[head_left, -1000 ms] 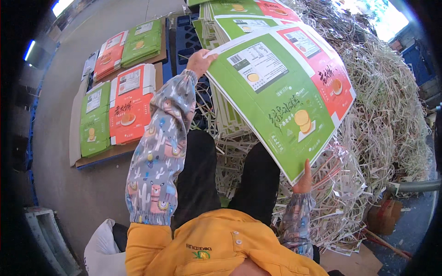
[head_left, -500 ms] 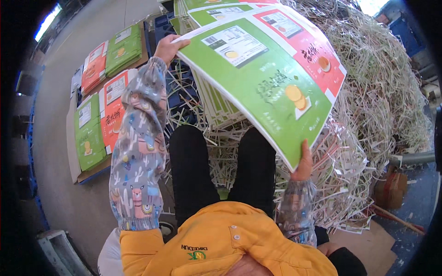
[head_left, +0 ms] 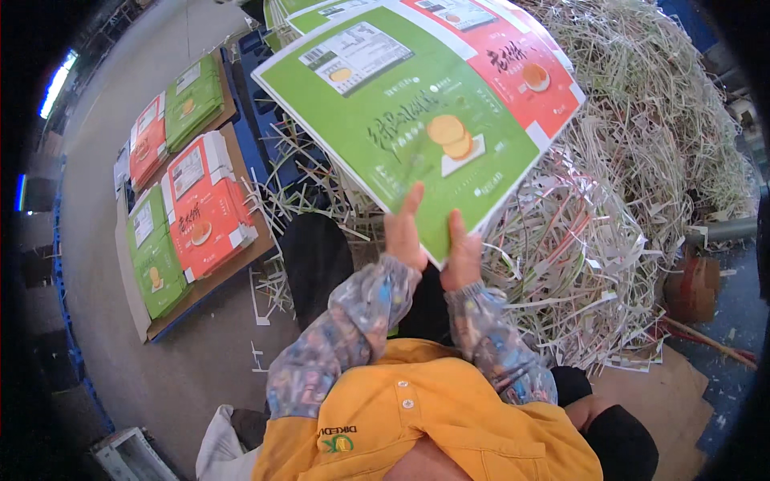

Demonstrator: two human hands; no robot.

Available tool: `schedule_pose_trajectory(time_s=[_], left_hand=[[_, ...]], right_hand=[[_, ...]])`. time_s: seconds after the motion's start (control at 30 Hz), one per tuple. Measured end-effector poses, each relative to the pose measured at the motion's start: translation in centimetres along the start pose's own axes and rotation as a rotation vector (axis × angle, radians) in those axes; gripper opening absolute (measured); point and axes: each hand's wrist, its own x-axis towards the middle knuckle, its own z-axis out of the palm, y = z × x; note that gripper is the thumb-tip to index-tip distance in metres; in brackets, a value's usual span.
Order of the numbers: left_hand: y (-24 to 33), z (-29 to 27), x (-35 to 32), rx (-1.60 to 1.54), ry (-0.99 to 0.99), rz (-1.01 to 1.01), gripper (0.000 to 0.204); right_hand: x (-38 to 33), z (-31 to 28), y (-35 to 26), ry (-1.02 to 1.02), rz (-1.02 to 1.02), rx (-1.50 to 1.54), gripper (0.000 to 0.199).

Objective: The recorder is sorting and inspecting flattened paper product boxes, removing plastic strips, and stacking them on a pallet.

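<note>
A stack of large printed sheets (head_left: 353, 120), green and red with pictures of round biscuits, slants up and away in front of me. My right hand (head_left: 463, 252) grips its near corner, thumb on top and the other fingers hidden beneath. Just to the left, my left hand (head_left: 405, 228) holds the edge by the same corner, one finger stretched over the green print and slightly blurred. Beyond the held sheets, more green printed sheets (head_left: 301, 18) lie in a pile, mostly covered.
On the left, flat green and red cut pieces (head_left: 210, 204) lie in stacks on cardboard over a blue pallet. A big heap of shredded paper strips (head_left: 634, 152) fills the right side. A brown cardboard roll (head_left: 691, 289) and a grey pipe (head_left: 726, 232) are farther right.
My left hand has left the far left corner and come down to the near corner beside my right hand. The sheets have shifted left, and my view has turned slightly.
</note>
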Motion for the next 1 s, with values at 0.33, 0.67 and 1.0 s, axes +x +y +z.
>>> schedule_pose_trajectory(time_s=[0.33, 0.67, 1.0], left_hand=[[8.8, -1.5, 0.5, 0.26, -0.104, 0.098, 0.033], [13.9, -6.1, 0.6, 0.365, -0.079, 0.021, 0.035], [15.7, -9.1, 0.3, 0.257, -0.088, 0.036, 0.042]], right_hand=[[7.0, -4.4, -4.2, -0.263, 0.093, 0.097, 0.043], [25.2, -7.9, -9.4, 0.064, -0.372, 0.26, 0.049], [31.0, -12.2, -12.0, 0.322, -0.578, -0.061, 0.051]])
